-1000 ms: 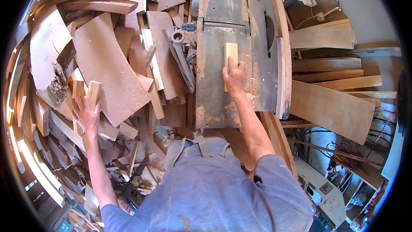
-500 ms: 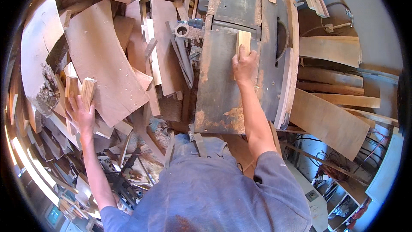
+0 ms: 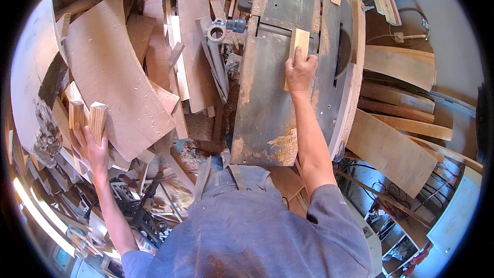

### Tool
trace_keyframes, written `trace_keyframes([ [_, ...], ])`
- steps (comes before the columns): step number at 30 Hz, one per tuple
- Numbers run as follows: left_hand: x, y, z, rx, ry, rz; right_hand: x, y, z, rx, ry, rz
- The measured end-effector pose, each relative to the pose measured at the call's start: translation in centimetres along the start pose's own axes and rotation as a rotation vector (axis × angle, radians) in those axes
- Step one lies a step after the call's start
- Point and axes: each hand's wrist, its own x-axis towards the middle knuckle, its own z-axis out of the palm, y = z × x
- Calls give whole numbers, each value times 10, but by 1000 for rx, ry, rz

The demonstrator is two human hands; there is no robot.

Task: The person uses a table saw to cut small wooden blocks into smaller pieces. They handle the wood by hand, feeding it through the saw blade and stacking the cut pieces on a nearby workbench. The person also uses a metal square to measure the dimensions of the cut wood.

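My right hand (image 3: 301, 76) presses down on a short, pale wooden block (image 3: 300, 40), with its thumb along the top and fingers curled over the side. The block lies flat on the metal bed (image 3: 267, 98) of a planing machine, its far end at the dark cross slot (image 3: 275, 29). Off to the left, my left hand (image 3: 92, 149) has its fingers stretched out against two upright wooden pieces. One is a light squared stick (image 3: 98, 118) beside the thumb; the other is a browner stick (image 3: 76, 115) behind the fingers.
A drill chuck (image 3: 235, 25) sticks out at the bed's left side. Wood shavings (image 3: 284, 146) lie on its near end. A curved slot (image 3: 342, 54) and fence strip (image 3: 355, 72) run along the right. Large boards (image 3: 110, 67) pile up left; more planks (image 3: 396, 64) stack right.
My right hand has slid the wooden block slightly forward, so its far end now reaches the cross slot. The whole view has shifted a little; my left hand stays by the sticks.
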Motion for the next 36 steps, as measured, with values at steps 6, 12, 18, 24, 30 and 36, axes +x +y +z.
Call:
trace_keyframes([
  [6, -2, 0, 0, -49, -33, -50, 29, 3, 14, 36, -6, 14],
  [12, 2, 0, -3, -24, 64, 45, 64, 12, 36, -7, 37, 6],
  [18, 5, 2, -7, 14, 82, 81, 101, 18, 52, 27, 10, 39],
  [24, -9, -15, 10, 52, 31, 2, 154, 24, 75, 24, 54, 34],
  [30, -17, -22, 16, 30, 6, 5, 223, 41, 103, -12, 47, 58],
  [36, -31, -35, 46, -121, -80, -96, 217, 15, 59, 685, -167, 354],
])
